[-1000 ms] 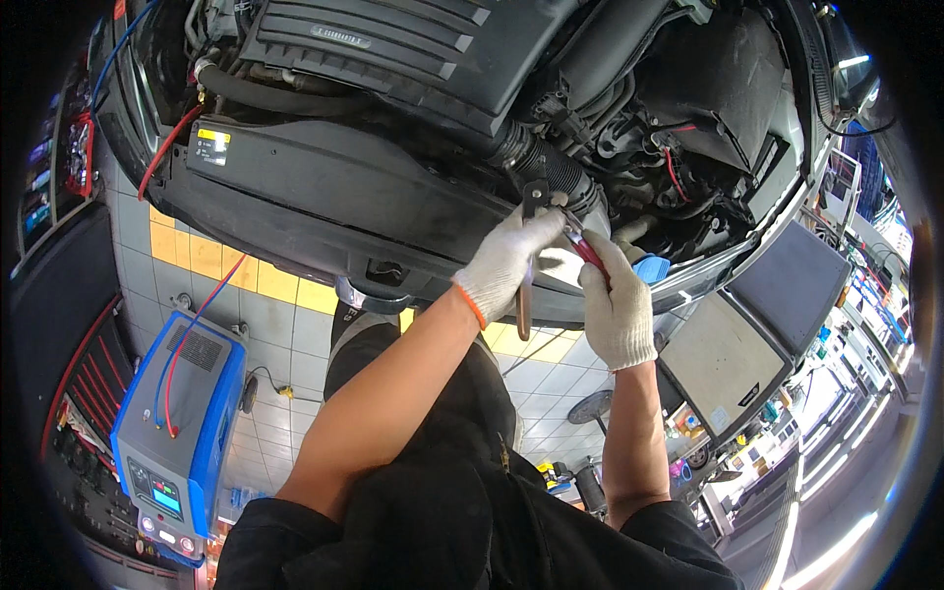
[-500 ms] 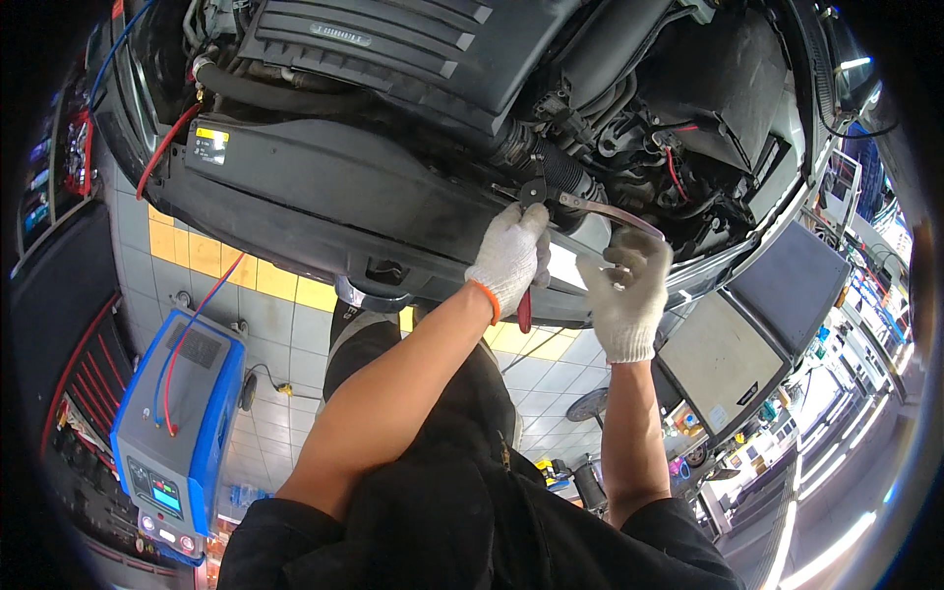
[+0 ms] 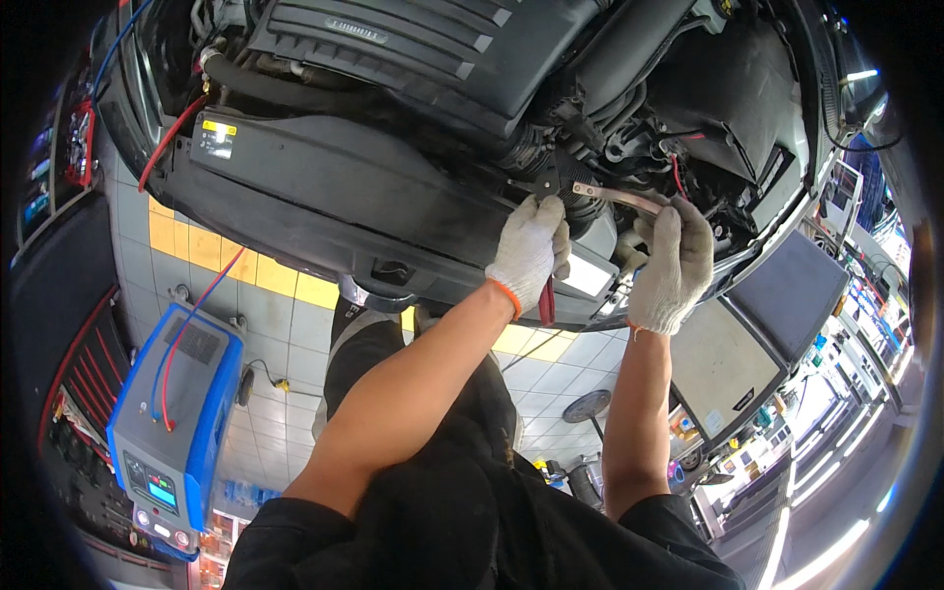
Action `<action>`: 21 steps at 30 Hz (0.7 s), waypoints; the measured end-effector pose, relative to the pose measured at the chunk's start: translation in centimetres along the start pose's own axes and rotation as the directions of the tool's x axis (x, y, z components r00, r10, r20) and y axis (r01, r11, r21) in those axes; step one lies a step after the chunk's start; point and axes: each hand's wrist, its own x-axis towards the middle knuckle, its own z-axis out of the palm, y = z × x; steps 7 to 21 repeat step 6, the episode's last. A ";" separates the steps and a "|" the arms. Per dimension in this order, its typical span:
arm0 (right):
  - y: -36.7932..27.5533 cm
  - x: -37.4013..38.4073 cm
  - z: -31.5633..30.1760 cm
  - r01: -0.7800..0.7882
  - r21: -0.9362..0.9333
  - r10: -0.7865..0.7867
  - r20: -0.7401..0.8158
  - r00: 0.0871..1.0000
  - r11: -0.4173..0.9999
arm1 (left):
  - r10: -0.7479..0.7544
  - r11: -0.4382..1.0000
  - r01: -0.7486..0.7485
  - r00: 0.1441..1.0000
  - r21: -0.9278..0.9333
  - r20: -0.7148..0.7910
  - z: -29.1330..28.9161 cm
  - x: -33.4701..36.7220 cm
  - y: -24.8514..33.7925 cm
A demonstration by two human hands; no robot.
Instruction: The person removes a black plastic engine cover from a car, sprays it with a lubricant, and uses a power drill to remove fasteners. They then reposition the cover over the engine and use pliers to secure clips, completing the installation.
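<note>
White knitted gloves cover both hands, which are over the front edge of an open engine bay. My left hand is closed around a tool with a red handle and a dark pivoted head; its exact kind is unclear. From beside that head a curved, riveted metal strip runs to the right. My right hand pinches the strip's far end between thumb and fingers. Just beyond the tool lies a ribbed black air hose, partly hidden.
Across the far side stretches a black engine cover, with a black front panel nearer me. A blue-and-grey wheeled machine with red and blue hoses stands at lower left. A dark-and-beige cabinet is at right.
My right hand has moved right and closed on the end of the metal strip; before, its fingers were curled loosely near it. My left hand and the tool have shifted slightly right.
</note>
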 end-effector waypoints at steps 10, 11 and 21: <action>1.3 -1.8 -2.1 0.042 -0.116 -0.027 0.129 0.991 0.992 | 0.037 0.996 -0.034 0.999 -0.080 0.028 -0.6 1.4 -0.6; 1.3 -1.8 -2.1 0.042 -0.116 -0.027 0.129 0.991 0.992 | 0.037 0.996 -0.034 0.999 -0.080 0.028 -0.6 1.4 -0.6; 1.3 -1.8 -2.1 0.042 -0.116 -0.027 0.129 0.991 0.992 | 0.037 0.996 -0.034 0.999 -0.080 0.028 -0.6 1.4 -0.6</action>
